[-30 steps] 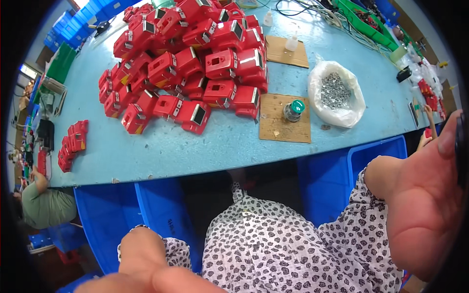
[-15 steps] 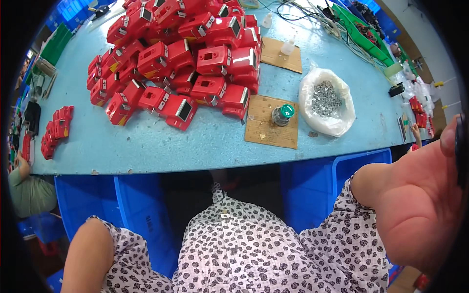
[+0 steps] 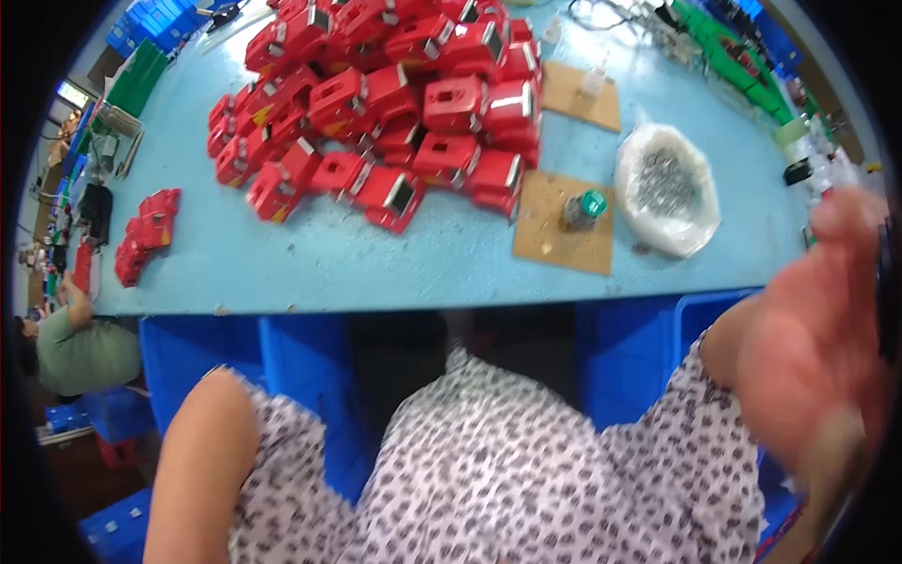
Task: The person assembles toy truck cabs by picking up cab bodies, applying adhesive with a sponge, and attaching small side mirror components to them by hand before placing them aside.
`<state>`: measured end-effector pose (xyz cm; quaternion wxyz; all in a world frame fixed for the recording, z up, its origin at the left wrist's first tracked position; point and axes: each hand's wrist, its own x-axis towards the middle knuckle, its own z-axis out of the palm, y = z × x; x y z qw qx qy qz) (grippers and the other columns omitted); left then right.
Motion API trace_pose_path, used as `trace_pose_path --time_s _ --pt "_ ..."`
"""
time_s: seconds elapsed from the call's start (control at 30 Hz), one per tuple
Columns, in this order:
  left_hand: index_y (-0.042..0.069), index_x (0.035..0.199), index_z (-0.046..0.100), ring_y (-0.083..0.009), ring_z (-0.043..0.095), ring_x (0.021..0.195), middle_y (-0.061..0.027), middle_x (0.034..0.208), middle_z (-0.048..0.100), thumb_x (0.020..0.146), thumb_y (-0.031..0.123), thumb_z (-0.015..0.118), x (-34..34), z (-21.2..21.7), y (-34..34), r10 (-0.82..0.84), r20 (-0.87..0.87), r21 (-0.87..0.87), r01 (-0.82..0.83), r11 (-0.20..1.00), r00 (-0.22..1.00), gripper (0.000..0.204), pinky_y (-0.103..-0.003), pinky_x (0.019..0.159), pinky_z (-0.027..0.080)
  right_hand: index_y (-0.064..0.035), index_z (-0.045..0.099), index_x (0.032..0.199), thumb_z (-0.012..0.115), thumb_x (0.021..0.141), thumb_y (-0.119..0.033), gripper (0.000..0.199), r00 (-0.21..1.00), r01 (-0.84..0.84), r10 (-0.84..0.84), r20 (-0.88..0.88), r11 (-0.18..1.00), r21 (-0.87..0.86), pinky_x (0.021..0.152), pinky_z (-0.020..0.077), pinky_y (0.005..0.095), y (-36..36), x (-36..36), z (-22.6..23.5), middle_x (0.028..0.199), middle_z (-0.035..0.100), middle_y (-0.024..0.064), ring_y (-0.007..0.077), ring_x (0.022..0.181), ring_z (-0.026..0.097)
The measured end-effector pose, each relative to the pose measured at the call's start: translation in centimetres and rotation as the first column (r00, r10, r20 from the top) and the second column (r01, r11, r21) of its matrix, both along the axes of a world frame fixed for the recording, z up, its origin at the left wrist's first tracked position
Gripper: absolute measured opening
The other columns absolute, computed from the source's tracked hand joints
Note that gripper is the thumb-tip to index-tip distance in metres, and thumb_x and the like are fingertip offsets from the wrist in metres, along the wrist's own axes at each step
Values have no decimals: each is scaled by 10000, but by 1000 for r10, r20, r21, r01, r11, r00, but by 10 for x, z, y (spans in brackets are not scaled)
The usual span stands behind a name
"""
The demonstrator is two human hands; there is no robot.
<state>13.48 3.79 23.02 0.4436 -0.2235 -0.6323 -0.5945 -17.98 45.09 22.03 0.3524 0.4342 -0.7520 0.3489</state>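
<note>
My right hand is raised close at the right edge, its palm showing large and smeared by motion. Its fingers run toward the dark rim, so whether it holds anything does not show. Of my left side only the bare arm appears at lower left; the left hand is out of sight. On the light blue table lies a heap of red plastic toy vehicle bodies. Right of it, a small jar with a green lid stands on a cardboard piece. Beside that is a white plastic bag holding small metal parts.
A few more red bodies lie at the table's left. A translucent bottle stands on another cardboard piece. Blue bins sit under the near edge. Cables and a green tray are far right. Another person's sleeve shows at left.
The view has shifted, so the table and its contents sit farther right and slightly higher. My right hand has turned, still raised near the right edge, and is now more blurred.
</note>
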Motion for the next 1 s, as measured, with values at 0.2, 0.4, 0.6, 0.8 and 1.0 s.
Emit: trace_pose_path --time_s 0.2,0.4,0.6,0.8,1.0 --pt "-45 1115 605 -233 549 1159 -139 1209 602 977 172 409 -193 -17 39 86 3 -35 -86 996 996 323 -332 976 446 -1 618 1054 641 819 -46 240 915 244 -296 272 947 209 648 475 373 -4 -36 -69 961 608 169 298 764 587" --pt "-3 1359 455 -394 448 1244 -223 1302 519 721 282 785 -357 -68 11 711 -147 -841 -465 275 687 772 -469 1094 311 -15 611 1016 613 828 -95 205 703 390 -652 284 687 613 795 478 486 76 -75 -161 1013 598 210 410 926 583" --pt "-23 1246 522 -379 542 1172 -237 1189 604 703 246 786 -411 -57 9 654 111 -886 -223 406 749 661 -433 1008 425 -4 611 969 599 838 -53 140 703 416 -574 420 811 411 751 475 459 84 -72 -178 960 599 197 399 865 584" --pt "9 1223 560 -355 570 1148 -198 1202 609 706 178 781 -421 -66 4 609 89 -862 -245 444 788 588 -408 993 448 -7 627 913 599 850 -61 88 800 426 -468 376 884 195 704 470 429 83 -82 -194 859 614 164 355 785 595" --pt "68 1328 529 -242 615 1112 -144 1263 604 772 92 765 -358 -22 2 653 -2 -644 -501 578 757 604 -336 946 492 -14 624 900 626 830 -91 104 748 464 -470 468 875 137 611 475 353 84 -81 -202 793 611 125 243 655 600"
